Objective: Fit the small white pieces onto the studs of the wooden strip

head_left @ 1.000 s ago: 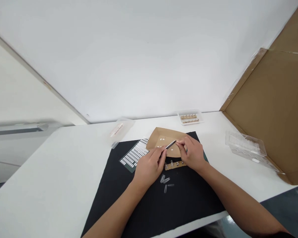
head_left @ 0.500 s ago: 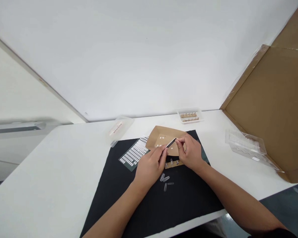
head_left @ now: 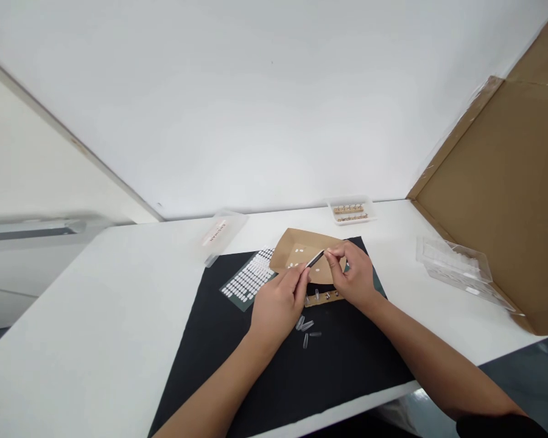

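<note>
Over a brown paper tray [head_left: 287,243], my left hand [head_left: 276,304] grips a slim black stick with a pale edge [head_left: 315,259]; its exact kind is unclear. My right hand [head_left: 354,274] is closed in a pinch at the stick's far tip. Anything between those fingertips is too small to make out. Several small white ovals lie in the tray. Just below the hands is a cork-coloured strip [head_left: 313,302] bearing small clear pieces and metal bits, partly covered by the right hand. Several clear false nail tips [head_left: 307,326] lie on the black mat [head_left: 329,365].
A sheet of white oval stickers [head_left: 246,280] lies left of the tray. Behind are a translucent lid [head_left: 219,234] and a plastic box with stands [head_left: 354,210]. At right stand a clear case [head_left: 456,261] and a large cardboard sheet [head_left: 506,201].
The view has shifted slightly. My left hand still grips the stick, and my right fingers stay pinched at its tip with hardly any movement.
</note>
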`<action>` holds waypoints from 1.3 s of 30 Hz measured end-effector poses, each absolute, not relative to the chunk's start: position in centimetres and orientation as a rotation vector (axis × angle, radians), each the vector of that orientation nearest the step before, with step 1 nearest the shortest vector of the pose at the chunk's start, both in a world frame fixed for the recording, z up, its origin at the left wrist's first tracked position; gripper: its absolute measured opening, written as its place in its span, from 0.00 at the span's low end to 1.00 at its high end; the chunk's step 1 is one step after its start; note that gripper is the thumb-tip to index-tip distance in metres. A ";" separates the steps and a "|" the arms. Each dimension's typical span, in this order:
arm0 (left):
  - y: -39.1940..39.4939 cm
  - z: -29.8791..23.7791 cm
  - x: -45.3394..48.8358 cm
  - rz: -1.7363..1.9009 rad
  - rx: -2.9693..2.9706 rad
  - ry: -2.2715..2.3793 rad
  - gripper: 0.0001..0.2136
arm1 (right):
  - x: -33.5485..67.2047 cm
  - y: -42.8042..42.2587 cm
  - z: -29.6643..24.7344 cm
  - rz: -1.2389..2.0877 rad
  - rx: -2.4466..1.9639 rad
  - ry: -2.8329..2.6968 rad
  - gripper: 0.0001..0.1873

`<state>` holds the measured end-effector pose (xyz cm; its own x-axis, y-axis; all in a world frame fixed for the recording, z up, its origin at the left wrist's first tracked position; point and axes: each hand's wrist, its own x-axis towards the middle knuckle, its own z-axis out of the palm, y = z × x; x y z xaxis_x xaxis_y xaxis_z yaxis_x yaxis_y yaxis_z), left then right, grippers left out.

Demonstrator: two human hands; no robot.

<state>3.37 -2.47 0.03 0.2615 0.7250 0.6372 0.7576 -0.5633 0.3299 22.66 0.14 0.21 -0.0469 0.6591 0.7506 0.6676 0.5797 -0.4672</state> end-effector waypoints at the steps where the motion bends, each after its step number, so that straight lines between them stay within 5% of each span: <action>1: -2.5 -0.1 3.5 -1.213 -2.481 -1.448 0.11 | 22.7 0.1 0.2 0.012 -1.102 -1.728 0.10; 39: -2.8 0.4 4.3 -1.346 -2.518 -1.485 0.10 | 23.3 0.7 -0.2 -0.046 -1.053 -1.847 0.11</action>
